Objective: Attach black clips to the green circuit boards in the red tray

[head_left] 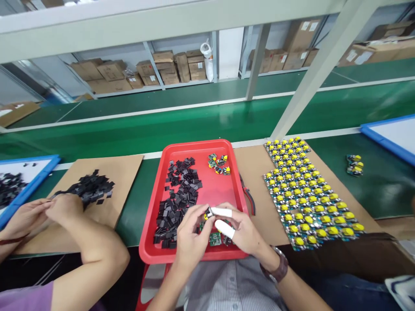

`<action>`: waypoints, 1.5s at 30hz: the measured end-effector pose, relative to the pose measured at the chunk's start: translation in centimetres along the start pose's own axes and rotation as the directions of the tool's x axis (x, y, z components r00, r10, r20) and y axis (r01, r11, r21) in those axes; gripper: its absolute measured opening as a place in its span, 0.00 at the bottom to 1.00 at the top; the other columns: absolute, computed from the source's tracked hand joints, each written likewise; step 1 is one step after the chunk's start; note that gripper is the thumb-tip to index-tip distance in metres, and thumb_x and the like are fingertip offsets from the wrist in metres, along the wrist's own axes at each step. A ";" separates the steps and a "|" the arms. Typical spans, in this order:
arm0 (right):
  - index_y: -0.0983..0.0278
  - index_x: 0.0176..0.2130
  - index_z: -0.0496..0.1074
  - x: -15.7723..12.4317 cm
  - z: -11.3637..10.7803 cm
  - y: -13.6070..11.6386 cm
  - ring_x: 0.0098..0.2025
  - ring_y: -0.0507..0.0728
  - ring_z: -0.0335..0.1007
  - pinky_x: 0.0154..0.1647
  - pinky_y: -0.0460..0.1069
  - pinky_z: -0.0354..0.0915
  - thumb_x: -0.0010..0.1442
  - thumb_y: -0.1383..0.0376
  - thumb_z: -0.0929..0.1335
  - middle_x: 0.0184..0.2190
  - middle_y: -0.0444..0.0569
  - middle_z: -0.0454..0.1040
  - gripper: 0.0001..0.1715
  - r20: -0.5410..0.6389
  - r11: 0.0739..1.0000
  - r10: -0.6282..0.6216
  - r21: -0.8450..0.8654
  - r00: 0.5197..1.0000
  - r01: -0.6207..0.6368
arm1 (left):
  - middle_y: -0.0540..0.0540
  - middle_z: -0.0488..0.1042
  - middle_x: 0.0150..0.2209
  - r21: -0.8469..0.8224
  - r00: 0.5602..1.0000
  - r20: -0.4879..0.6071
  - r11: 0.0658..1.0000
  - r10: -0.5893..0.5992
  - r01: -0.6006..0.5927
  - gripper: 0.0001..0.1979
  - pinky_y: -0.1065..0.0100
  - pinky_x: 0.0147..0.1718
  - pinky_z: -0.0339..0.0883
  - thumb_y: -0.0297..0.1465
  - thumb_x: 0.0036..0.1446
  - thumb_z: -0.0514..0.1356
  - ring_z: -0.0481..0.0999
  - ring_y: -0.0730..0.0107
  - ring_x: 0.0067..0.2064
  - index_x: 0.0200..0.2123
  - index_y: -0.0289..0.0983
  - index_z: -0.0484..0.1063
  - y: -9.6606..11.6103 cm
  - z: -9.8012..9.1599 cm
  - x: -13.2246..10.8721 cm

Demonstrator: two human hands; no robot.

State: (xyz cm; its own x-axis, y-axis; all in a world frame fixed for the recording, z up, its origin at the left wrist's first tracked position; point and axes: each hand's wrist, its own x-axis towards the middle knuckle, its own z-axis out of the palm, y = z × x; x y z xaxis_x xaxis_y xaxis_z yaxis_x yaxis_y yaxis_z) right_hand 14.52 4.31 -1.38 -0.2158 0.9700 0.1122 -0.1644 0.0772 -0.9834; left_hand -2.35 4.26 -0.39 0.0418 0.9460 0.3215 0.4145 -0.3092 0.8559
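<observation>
Over the near edge of a red tray (168, 151), my left hand (191, 235) and my right hand (241, 229) meet and pinch a small circuit board with a yellow part (206, 214) between their fingertips. White finger cots cover my right thumb and index finger. A watch sits on my right wrist. A pile of small black square parts (178, 196) fills the tray's left half. A few green boards (214, 238) lie under my hands, and a small cluster of boards (219, 164) rests at the tray's far side.
Rows of finished boards with yellow parts (304, 194) lie on cardboard to the right. Red-handled cutters (249, 196) sit beside the tray. A co-worker's hands (48, 209) work at a black parts pile (87, 188) on the left. Blue-framed trays (389, 134) flank the green belt.
</observation>
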 end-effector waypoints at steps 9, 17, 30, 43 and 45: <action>0.60 0.50 0.79 1.1 -5.8 -1.9 0.50 0.61 0.80 0.58 0.59 0.74 0.63 0.56 0.72 0.49 0.53 0.81 0.18 -0.411 0.997 0.005 -0.070 0.911 -0.037 | 0.40 0.80 0.42 0.343 0.928 0.316 0.888 0.197 -0.305 0.17 0.55 0.47 0.77 0.21 0.55 0.65 0.82 0.54 0.43 0.48 0.37 0.79 -1.4 3.7 15.6; 0.60 0.52 0.77 -0.4 -6.1 -1.3 0.51 0.62 0.76 0.56 0.58 0.71 0.68 0.66 0.67 0.48 0.53 0.79 0.14 -0.030 0.750 -0.174 -0.652 0.984 0.113 | 0.37 0.78 0.53 0.354 0.954 0.242 0.899 0.178 -0.258 0.17 0.53 0.53 0.73 0.27 0.63 0.62 0.79 0.53 0.53 0.55 0.36 0.75 -0.6 2.3 16.1; 0.68 0.42 0.78 8.6 1.9 0.2 0.46 0.67 0.75 0.49 0.57 0.69 0.68 0.64 0.67 0.43 0.61 0.78 0.11 0.515 0.368 0.148 -0.821 0.845 0.436 | 0.42 0.78 0.46 0.453 0.936 0.346 0.886 -0.070 -0.102 0.15 0.53 0.48 0.76 0.25 0.63 0.61 0.77 0.55 0.48 0.51 0.40 0.77 -1.1 -3.3 -2.9; 0.64 0.42 0.75 8.1 0.2 0.7 0.44 0.59 0.77 0.49 0.52 0.70 0.67 0.71 0.64 0.42 0.53 0.81 0.10 0.340 0.618 0.062 -0.751 0.938 0.232 | 0.43 0.73 0.53 -0.068 0.966 -0.035 0.965 -0.257 0.254 0.18 0.64 0.43 0.81 0.36 0.65 0.62 0.82 0.64 0.44 0.58 0.46 0.74 -2.0 -5.3 -3.3; 0.63 0.45 0.74 7.9 0.1 0.9 0.43 0.57 0.79 0.46 0.50 0.71 0.69 0.70 0.62 0.42 0.51 0.81 0.12 0.299 0.691 0.048 -0.699 0.953 0.185 | 0.43 0.72 0.54 -0.113 0.960 -0.051 0.957 -0.274 0.267 0.20 0.64 0.43 0.81 0.36 0.67 0.59 0.82 0.64 0.45 0.61 0.47 0.71 -2.2 -4.8 -2.8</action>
State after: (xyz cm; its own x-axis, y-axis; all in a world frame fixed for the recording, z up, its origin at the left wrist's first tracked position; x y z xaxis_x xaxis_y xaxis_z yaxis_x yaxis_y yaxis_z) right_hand 12.54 12.06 -1.40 -0.5013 0.8591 0.1029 0.5189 0.3936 -0.7588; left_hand -7.75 1.84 -1.26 -0.1195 0.9883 0.0950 0.3055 -0.0544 0.9506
